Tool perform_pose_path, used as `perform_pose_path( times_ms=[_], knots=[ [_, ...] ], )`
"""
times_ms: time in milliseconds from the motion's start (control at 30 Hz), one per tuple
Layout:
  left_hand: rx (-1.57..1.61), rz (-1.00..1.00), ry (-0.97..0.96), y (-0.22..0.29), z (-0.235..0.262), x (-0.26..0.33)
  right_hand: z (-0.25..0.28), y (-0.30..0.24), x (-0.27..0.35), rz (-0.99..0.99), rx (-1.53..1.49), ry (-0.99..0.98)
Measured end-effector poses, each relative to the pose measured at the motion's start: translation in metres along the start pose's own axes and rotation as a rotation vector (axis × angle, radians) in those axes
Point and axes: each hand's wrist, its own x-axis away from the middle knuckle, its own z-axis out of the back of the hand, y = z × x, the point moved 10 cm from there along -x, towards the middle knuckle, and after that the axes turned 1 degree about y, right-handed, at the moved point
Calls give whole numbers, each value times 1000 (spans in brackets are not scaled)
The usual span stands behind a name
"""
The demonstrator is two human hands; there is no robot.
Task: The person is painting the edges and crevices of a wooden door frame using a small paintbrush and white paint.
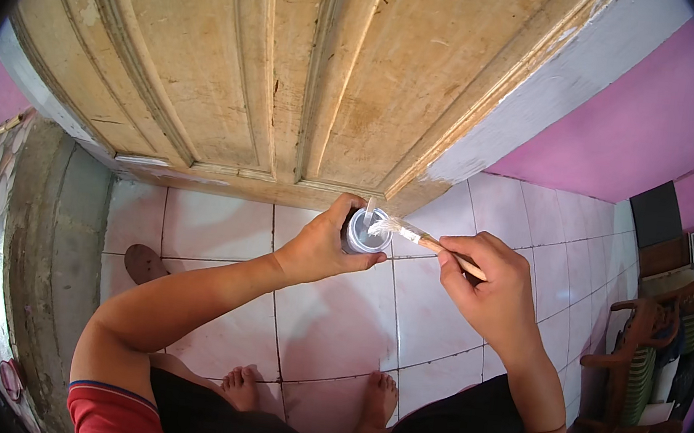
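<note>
My left hand is wrapped round a small clear cup of white paint, holding it in front of the door's lower edge. A pale flat stick stands up at the cup's far rim. In my right hand is a paintbrush, gripped by its wooden handle between thumb and fingers. Its white-coated bristles reach over the cup's mouth; whether they touch the paint I cannot tell. Beyond both hands rises a worn yellowish wooden door with raised mouldings.
White-grey paint covers the door frame, beside a pink wall. Below lies a tiled floor, with a brown slipper at the left. A concrete ledge runs along the left side. Wooden chairs stand at the far right.
</note>
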Motion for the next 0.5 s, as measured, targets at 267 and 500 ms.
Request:
perform_pose_path(
  times_ms=[267, 500],
  knots=[
    [54, -27, -11, -1, -3, 0, -12, -28, 3, 201, 226, -63],
    [66, -12, -27, -4, -5, 2, -22, -36, 5, 300, 250, -60]
  ],
)
